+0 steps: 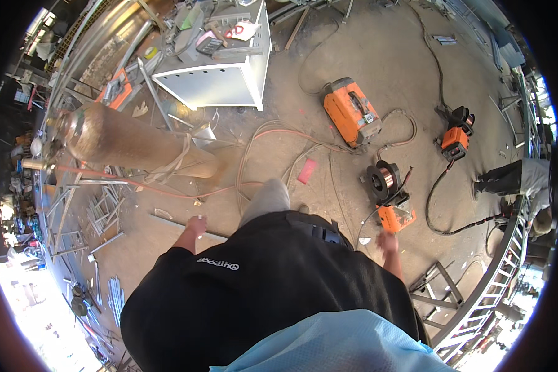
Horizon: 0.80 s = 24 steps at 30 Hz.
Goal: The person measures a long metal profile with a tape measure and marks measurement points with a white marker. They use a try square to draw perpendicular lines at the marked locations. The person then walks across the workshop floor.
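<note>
Empty and loosely open, both the left hand [196, 225] and right hand [387, 240] swing above a dirt floor [353, 49] where looping cables [273, 146] near the wire spool [384, 180] could snag a foot.

cables [273, 133] across bare floor [366, 49]
</note>
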Motion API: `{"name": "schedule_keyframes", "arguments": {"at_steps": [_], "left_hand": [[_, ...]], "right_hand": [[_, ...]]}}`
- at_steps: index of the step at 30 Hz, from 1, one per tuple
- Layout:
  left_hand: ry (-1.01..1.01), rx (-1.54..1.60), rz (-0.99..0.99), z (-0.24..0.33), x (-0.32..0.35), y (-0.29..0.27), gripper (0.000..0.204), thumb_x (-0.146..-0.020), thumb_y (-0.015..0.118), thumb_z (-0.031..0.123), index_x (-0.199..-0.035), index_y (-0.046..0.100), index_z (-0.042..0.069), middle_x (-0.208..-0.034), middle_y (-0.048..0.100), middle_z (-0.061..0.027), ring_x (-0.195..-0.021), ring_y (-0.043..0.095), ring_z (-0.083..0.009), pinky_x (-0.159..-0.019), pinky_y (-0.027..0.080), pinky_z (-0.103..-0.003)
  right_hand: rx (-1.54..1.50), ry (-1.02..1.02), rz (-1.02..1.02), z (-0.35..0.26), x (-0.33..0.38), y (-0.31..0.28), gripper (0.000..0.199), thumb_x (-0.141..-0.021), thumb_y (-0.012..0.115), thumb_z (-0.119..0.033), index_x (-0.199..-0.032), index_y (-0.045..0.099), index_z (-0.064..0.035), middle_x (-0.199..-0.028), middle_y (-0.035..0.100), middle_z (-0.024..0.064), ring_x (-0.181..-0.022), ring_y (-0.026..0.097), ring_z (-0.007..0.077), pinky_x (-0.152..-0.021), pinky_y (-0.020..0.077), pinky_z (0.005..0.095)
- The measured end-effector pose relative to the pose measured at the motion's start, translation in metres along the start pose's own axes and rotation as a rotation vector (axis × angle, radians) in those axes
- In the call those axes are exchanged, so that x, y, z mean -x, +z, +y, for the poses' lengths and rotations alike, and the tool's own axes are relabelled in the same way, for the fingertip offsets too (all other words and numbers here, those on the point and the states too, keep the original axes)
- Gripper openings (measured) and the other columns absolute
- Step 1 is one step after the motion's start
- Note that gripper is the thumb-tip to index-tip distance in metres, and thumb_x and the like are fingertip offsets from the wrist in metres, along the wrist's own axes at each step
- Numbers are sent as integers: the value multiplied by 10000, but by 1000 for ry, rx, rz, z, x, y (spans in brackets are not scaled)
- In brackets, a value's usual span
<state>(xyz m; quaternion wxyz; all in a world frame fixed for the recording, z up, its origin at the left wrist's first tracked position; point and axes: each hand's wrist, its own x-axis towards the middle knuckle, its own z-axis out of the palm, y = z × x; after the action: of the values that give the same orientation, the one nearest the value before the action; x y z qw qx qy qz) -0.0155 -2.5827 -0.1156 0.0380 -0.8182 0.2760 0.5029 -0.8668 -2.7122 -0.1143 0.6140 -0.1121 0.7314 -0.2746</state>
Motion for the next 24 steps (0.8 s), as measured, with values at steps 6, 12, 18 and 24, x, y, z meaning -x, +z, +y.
{"name": "schedule_keyframes", "arguments": {"at_steps": [6,12,18,24], "left_hand": [[-264,890,-32,43,-65,22,315,-1148,558,356,-953,614,114,-705,576,-36,-556,581,-242,-503,449,-431],[211,105,46,234,-173,-30,502,-1048,626,529,-1094,767,49,-909,755,-221,-853,746,-391,-755,570,-556],[616,125,174,516,-188,-161,521,-1052,683,521,-1037,733,3,-937,752,-248,-847,733,-393,-777,549,-514],[807,52,122,703,-188,-234,440,-1011,768,453,-1057,725,18,-930,759,-217,-846,738,-392,-785,565,-481]], "right_hand": [[302,-322,58,-262,-69,125,223,-1118,668,-306,-1087,709,-88,-884,715,-12,-663,641,98,-569,498,279],[362,-93,-125,-310,-106,212,233,-1099,653,-342,-1100,719,-118,-896,741,10,-713,685,155,-644,554,323],[333,176,-72,-322,-148,264,256,-1107,651,-346,-1171,700,-103,-945,747,31,-737,688,162,-644,554,317],[350,130,-57,-436,-214,316,293,-1115,649,-351,-1242,681,-89,-995,754,52,-761,691,169,-644,553,310]]}}
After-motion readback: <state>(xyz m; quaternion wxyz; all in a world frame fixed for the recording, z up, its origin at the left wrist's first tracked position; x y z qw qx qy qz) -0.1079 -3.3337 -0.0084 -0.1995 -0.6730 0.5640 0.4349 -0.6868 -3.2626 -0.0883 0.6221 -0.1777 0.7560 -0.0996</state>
